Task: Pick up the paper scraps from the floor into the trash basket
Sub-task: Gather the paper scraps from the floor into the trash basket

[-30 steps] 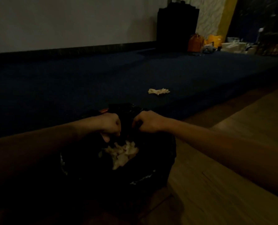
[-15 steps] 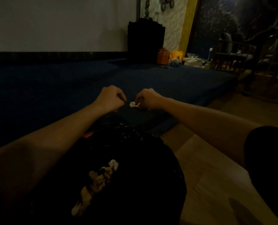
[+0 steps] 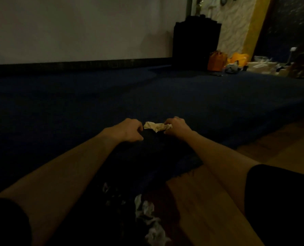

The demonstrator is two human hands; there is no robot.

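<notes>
A crumpled pale paper scrap [image 3: 154,126] lies on the dark blue carpet [image 3: 76,107] in the middle of the view. My right hand [image 3: 176,127] pinches its right end. My left hand [image 3: 130,129] is curled just to the scrap's left, fingertips close to it, holding nothing that I can see. The trash basket [image 3: 115,210], lined with a black bag, sits at the bottom between my forearms, mostly in shadow. Several crumpled paper scraps [image 3: 150,221] show inside it.
The carpet ends at a wooden floor [image 3: 209,201] on the right. A tall black case [image 3: 195,45] stands at the far wall, with orange and yellow bags [image 3: 224,60] and white clutter [image 3: 264,65] beside it.
Both hands left the basket's bag and reached forward over the carpet. The right hand has closed on the scrap's end. The view tilted so the basket slid to the bottom.
</notes>
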